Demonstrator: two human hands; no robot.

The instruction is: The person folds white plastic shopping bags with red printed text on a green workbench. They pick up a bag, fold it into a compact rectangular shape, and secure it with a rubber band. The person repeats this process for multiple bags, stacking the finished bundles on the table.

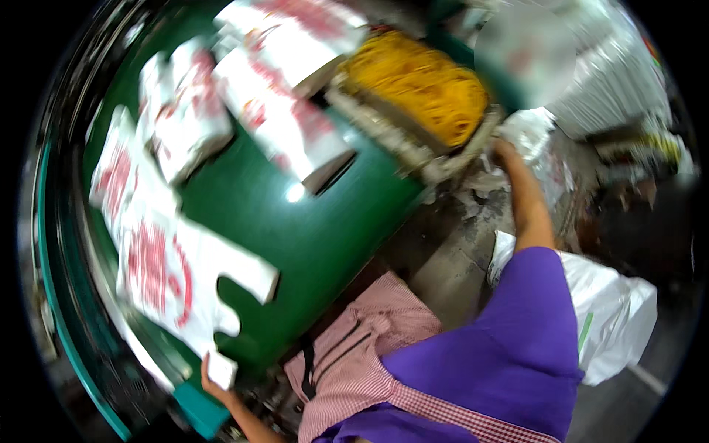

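Observation:
A stack of white T-shirt bags (166, 266) with red print lies on the green table, its cut-out handles toward me. At the table's near left edge my left hand (214, 378) is closed round a white, block-like end, apparently one of the stack's handles. My right arm stretches far to the right. My right hand (504, 151) is beside a tray (369, 116) of yellow rubber bands (421, 81) and touches or nears crumpled clear plastic (528, 136). Its fingers are blurred and partly hidden, so what they hold cannot be seen.
More bundles of printed white bags (284, 111) lie across the far part of the green table (295, 229). Large plastic-wrapped packs (613, 74) stand at the far right. A white sack (609, 310) is beside my right arm. Machine rails (55, 317) run along the left.

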